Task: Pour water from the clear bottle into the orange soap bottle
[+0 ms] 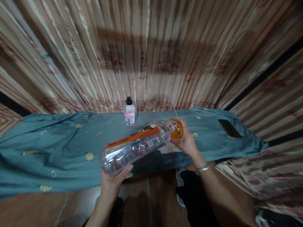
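Observation:
My left hand [113, 181] grips the base of a large clear plastic bottle [134, 146] with an orange label, tipped on its side so that its mouth points right. My right hand [187, 140] is wrapped round a small glass [178, 128] of amber liquid, held at the bottle's mouth. A straw or thin tube sticks up from the glass. Both are held just above the near edge of a table covered in a teal cloth [59, 148].
A small pink-labelled bottle [130, 113] with a black cap stands at the back of the table. A dark phone [229, 128] lies at the right end. Striped patterned curtains hang behind and at both sides. My feet and brown floor show below.

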Demonstrator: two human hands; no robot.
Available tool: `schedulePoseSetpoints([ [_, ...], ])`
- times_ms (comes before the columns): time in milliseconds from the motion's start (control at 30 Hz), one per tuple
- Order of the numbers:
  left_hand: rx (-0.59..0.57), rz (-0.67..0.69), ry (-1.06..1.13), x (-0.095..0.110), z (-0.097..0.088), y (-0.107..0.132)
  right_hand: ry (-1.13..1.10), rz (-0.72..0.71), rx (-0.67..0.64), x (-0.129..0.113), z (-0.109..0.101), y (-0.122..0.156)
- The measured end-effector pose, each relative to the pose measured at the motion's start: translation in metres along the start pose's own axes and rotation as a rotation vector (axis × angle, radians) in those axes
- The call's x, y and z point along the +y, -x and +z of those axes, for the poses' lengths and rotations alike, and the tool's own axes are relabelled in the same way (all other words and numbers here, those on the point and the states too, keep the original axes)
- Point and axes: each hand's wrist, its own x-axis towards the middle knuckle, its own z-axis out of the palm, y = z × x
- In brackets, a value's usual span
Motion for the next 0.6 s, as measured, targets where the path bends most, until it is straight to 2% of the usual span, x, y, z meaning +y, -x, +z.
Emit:
schedulePoseSetpoints([
  [600, 0.001, -0.01, -0.013, -0.0038, -0.0034, -0.0007, 0.02, 0.005, -0.015, -0.0002, -0.0021, -0.0004],
])
